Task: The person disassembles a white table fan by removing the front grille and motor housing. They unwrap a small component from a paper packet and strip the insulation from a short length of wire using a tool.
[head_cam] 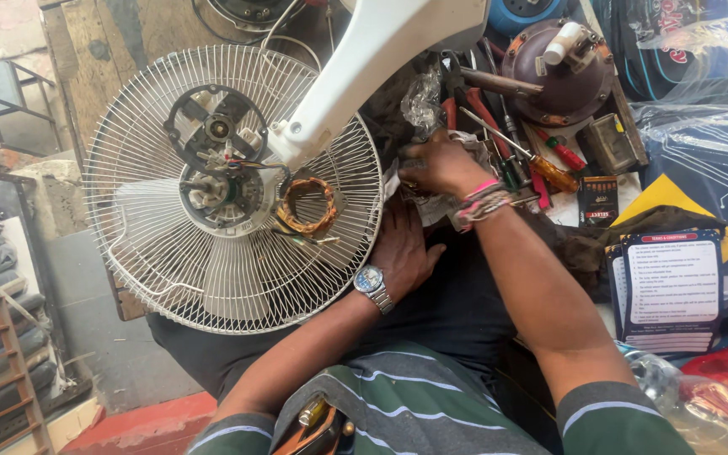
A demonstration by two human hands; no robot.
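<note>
You are steadying the fan guard [170, 253] with your left hand [402, 253], which is lying flat with fingers loosely spread against the guard's right rim, while your right hand [438, 164] is curling around crumpled plastic wrap [421, 105] beside the screwdrivers [541, 164]. You seem to be fetching a part or tool; next needs a sure pick. The copper winding [307, 206] is facing up, and the white stand [364, 63] is running far-right.

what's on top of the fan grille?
On the white wire grille lie a copper-wound coil, the exposed motor hub with loose wires, and the white fan stand crossing it. Blades show through; whatever lies beneath them is hidden.
</note>
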